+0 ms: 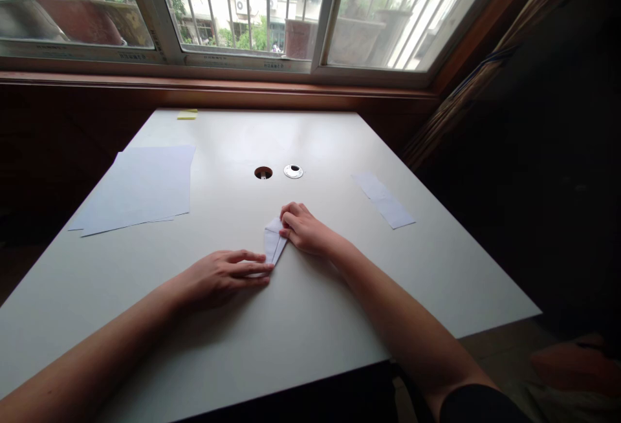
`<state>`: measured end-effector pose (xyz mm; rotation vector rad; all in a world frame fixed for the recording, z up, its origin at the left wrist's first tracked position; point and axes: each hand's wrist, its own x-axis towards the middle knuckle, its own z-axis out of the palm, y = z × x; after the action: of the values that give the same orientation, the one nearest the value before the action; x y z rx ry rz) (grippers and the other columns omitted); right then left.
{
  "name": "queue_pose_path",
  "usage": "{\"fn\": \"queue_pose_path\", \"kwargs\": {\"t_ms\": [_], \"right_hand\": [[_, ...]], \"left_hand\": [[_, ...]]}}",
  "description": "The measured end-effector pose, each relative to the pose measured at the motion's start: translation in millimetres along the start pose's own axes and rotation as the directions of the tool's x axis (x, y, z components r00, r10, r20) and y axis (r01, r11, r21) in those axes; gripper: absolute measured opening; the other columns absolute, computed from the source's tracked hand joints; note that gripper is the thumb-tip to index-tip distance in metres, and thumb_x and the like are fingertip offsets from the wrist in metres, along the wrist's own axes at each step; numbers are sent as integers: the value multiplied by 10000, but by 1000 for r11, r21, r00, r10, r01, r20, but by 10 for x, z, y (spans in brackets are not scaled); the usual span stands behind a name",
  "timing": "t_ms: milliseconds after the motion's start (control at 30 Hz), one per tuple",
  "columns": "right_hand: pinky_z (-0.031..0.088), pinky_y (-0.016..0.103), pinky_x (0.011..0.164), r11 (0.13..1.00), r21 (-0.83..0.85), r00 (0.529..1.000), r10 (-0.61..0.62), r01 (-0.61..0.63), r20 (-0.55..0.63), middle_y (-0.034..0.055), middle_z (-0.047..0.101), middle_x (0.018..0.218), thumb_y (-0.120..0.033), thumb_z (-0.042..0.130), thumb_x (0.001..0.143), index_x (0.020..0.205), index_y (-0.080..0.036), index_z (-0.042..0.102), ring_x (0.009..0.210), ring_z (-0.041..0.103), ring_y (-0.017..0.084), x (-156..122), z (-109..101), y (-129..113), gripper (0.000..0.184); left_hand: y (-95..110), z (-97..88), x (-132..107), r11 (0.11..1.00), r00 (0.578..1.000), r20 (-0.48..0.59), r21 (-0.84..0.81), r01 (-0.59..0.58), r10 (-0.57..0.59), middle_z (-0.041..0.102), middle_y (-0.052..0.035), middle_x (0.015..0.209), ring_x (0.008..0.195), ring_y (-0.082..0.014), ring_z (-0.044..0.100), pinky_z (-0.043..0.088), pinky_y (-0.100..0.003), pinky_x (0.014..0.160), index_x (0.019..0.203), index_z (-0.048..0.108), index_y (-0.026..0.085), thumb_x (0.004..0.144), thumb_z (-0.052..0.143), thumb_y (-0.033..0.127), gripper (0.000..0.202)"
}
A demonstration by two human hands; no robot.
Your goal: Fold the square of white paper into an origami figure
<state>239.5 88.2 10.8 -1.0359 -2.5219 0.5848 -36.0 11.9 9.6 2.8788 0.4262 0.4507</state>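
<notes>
A small folded piece of white paper (273, 240) lies near the middle of the white table, narrowing toward its near end, with crease lines across its face. The fingers of my left hand (237, 269) are stretched out flat, their tips resting on the paper's lower left part. My right hand (301, 226) is closed at the paper's upper right edge, thumb and fingers pinching it there. That corner of the paper is hidden under the fingers.
White sheets (145, 184) lie stacked at the table's left. A creased paper strip (383, 200) is on the right. Beyond my hands are a round cable hole (263, 173) and its loose cover ring (293, 171). Yellow sticky notes (187, 114) sit at the far edge of the table (301, 332).
</notes>
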Motion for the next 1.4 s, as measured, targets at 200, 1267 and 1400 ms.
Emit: {"fn": "queue_pose_path", "kwargs": {"t_ms": [200, 1267, 1400], "right_hand": [[413, 424, 1023, 1000, 5, 1000, -10, 10, -8, 89, 513, 1183, -240, 576, 938, 904, -207, 541, 1103, 442, 233, 0, 9, 22, 59], [396, 451, 1041, 999, -10, 993, 38, -39, -116, 66, 521, 1228, -276, 686, 874, 911, -224, 581, 1158, 442, 250, -51, -80, 312, 123], [397, 432, 1031, 998, 9, 984, 63, -62, -169, 66, 526, 1190, -255, 650, 892, 918, -222, 562, 1127, 459, 239, -50, -62, 360, 97]], "left_hand": [[9, 2, -24, 1000, 1000, 7, -12, 6, -6, 582, -38, 1407, 1351, -205, 492, 489, -362, 1081, 1411, 517, 259, 995, 398, 144, 447], [48, 264, 381, 981, 993, -87, 171, 89, -75, 528, -67, 1456, 1324, -214, 531, 439, -381, 1142, 1457, 450, 192, 996, 450, 227, 463], [65, 250, 379, 978, 991, -97, 180, 105, -88, 534, -62, 1452, 1334, -210, 521, 438, -380, 1144, 1445, 464, 189, 998, 456, 224, 448]]}}
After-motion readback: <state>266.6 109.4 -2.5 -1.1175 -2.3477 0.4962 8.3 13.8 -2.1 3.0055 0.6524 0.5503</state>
